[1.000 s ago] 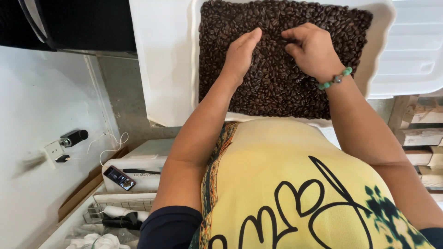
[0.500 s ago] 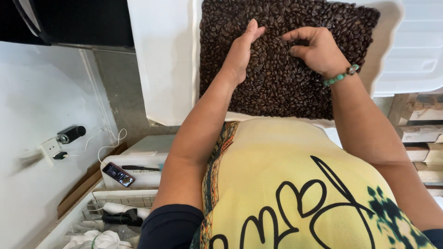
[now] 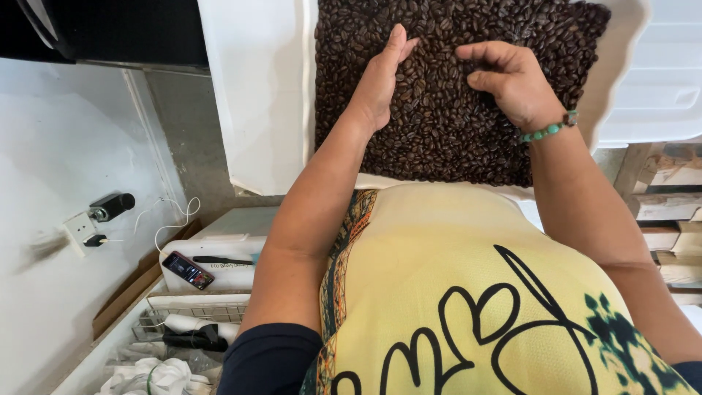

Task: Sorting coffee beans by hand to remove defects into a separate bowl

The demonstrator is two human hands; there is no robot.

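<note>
Two hands worked over roasted coffee beans (image 3: 439, 139) filling a white tray (image 3: 618, 80). The left hand (image 3: 382, 80) lay flat and open on the beans, gripping nothing; the right hand (image 3: 512, 77), fingers curled, hid any hold.

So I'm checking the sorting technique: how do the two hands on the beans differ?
The left hand lies flat with straight fingers; the right hand is curled, fingertips bent in. The right wrist wears a green bracelet; the left is bare. Both rest on the coffee beans in the white tray.
</note>
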